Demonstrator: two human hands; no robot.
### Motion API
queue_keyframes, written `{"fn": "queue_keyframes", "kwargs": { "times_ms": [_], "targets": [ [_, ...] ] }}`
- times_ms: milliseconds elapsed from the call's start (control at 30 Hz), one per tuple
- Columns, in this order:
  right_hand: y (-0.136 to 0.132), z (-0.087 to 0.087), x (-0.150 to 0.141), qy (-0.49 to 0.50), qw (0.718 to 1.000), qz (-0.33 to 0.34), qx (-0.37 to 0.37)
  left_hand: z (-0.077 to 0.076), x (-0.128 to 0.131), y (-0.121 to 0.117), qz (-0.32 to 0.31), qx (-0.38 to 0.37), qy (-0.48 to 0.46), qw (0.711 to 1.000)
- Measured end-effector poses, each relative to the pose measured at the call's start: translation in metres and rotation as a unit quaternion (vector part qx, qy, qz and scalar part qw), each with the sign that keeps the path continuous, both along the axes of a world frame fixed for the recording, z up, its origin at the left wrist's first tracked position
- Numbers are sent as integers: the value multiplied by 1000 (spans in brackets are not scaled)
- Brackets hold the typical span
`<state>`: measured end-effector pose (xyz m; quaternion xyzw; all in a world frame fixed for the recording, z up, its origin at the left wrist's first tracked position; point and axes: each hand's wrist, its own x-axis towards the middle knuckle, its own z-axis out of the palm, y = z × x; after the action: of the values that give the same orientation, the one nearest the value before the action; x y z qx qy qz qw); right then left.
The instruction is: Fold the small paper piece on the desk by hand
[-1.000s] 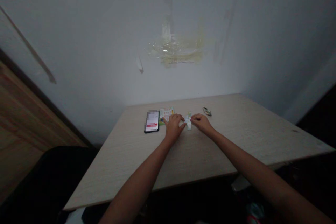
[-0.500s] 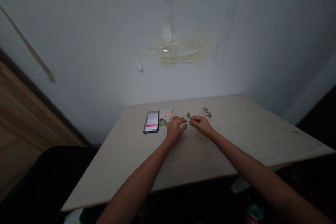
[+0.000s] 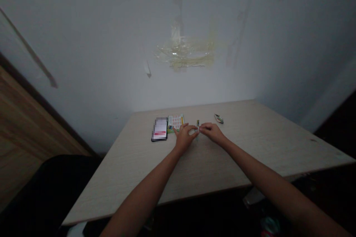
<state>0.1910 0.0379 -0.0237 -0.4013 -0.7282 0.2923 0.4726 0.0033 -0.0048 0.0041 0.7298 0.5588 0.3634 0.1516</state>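
Between my hands is a small pale strip, perhaps paper, with a dark and yellow printed end [image 3: 198, 122] pointing to the wall. My left hand [image 3: 184, 136] pinches its left side between thumb and fingers, the other fingers spread toward a printed leaflet [image 3: 176, 120]. From the right, the closed fingertips of my right hand [image 3: 213, 131] grip the strip too, almost touching the left fingertips. Fingers cover most of the strip, so its full shape is hidden. Part of the leaflet lies behind my left hand.
A phone [image 3: 160, 129] with a lit, blurred screen lies left of the leaflet. A small folded printed piece [image 3: 218, 119] rests to the right, beyond my right hand. The pale wooden table [image 3: 133, 163] meets a wall with old tape [image 3: 191, 59]. A dark chair-like shape [image 3: 55, 192] stands at left.
My right hand has moved slightly left, bringing the fingertips of both hands together. The strip, flatter and wider a second ago, now looks narrower and more covered.
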Motion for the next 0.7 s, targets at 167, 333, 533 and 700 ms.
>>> {"fn": "queue_keyframes", "kwargs": {
  "times_ms": [167, 333, 533, 700],
  "targets": [
    [0, 1, 0, -8, 1000, 3, 5, -1, -1, 2, 2, -1, 10, 1000],
    [-2, 2, 0, -6, 1000, 5, -1, 1, 0, 1, 7, -4, 9, 1000],
    [-2, 3, 0, -5, 1000, 6, -6, 3, 1, -1, 10, -17, 8, 1000],
    [-3, 5, -1, -13, 1000, 4, -5, 3, 0, -1, 9, -21, 8, 1000]
  ]
}}
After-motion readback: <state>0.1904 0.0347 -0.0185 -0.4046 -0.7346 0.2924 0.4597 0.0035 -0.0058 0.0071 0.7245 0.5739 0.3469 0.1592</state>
